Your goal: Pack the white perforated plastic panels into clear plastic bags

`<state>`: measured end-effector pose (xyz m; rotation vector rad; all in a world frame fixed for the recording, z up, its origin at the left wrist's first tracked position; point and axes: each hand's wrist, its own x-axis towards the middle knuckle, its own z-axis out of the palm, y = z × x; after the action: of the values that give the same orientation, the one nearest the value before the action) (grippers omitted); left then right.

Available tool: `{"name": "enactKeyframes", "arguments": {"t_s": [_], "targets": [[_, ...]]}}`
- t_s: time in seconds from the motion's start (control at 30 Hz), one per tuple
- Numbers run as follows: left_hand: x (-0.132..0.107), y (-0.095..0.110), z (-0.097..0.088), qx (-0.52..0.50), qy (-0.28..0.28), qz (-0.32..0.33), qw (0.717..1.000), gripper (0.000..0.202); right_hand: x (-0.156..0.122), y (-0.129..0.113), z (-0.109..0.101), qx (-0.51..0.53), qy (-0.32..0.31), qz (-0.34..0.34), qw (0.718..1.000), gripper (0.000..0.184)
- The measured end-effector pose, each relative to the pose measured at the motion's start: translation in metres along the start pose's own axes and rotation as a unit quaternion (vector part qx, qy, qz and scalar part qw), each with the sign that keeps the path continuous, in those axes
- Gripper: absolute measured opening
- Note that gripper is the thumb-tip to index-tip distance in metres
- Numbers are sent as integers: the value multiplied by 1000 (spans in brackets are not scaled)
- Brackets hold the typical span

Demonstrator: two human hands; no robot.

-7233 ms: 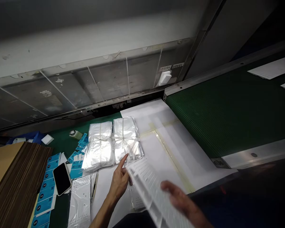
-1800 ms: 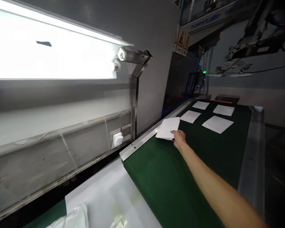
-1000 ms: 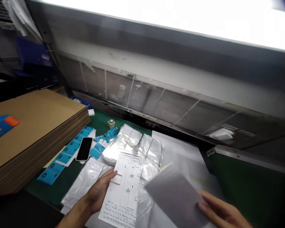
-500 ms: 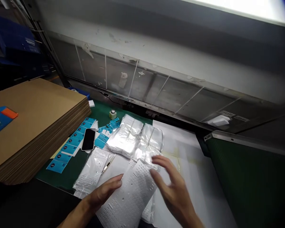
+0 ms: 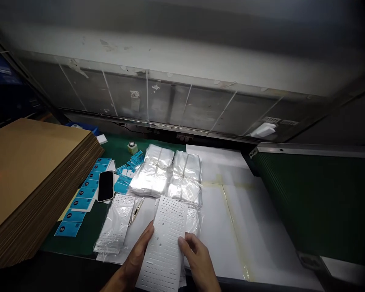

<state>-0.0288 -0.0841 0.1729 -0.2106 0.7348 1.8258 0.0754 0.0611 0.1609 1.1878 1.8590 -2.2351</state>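
Observation:
A white perforated sheet [image 5: 162,239] with rows of slots stands tilted between my left hand [image 5: 136,253] and my right hand [image 5: 196,257], which grip its long edges. Its lower end sits on a clear plastic bag [image 5: 194,221], mostly hidden beneath it. Just beyond lie two tied bundles of clear plastic bags [image 5: 152,172] [image 5: 185,178]. Left of my left hand is a similar sheet in a clear bag [image 5: 115,223], next to a slim pen-like metal tool [image 5: 136,211].
A tall stack of cardboard sheets [image 5: 33,170] fills the left side. Blue printed cards [image 5: 79,205], a black phone [image 5: 106,185] and a small bottle [image 5: 132,148] lie on a green mat [image 5: 82,239]. White sheeting [image 5: 219,227] and a green conveyor belt [image 5: 316,202] lie to the right.
The view has swung from the conveyor to the bench. My right hand has returned from the belt, where it handled paper. My hands have closed from either side onto the perforated sheet's edges.

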Motion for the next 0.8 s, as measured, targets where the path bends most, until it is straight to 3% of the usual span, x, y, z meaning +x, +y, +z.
{"name": "enactKeyframes", "arguments": {"t_s": [0.13, 0.3, 0.4, 0.57, 0.67, 0.73, 0.8], "targets": [[4, -3, -5, -44, -14, -55, 997, 58, -3, -5, -5, 78, -51, 14, 996, 40], [8, -4, -8, 15, 23, 12, 1000, 47, 1, -8, -19, 120, -101, 56, 986, 39], [10, -10, -6, 71, 57, 29, 995, 48, 3, 2, -19, 119, -77, 64, 988, 38], [16, -34, -7, 83, 113, 41, 989, 53, 0, 34, 0, 133, -2, 60, 989, 43], [21, -47, -15, 97, 183, 14, 978, 55, -3, 55, 7, 126, 50, 45, 990, 66], [24, -53, -20, 132, 221, 3, 966, 57, -3, 66, 5, 133, 47, 36, 989, 77], [27, -57, -23, 194, 240, 6, 951, 57, -3, 74, 0, 151, 21, 22, 988, 74]]}}
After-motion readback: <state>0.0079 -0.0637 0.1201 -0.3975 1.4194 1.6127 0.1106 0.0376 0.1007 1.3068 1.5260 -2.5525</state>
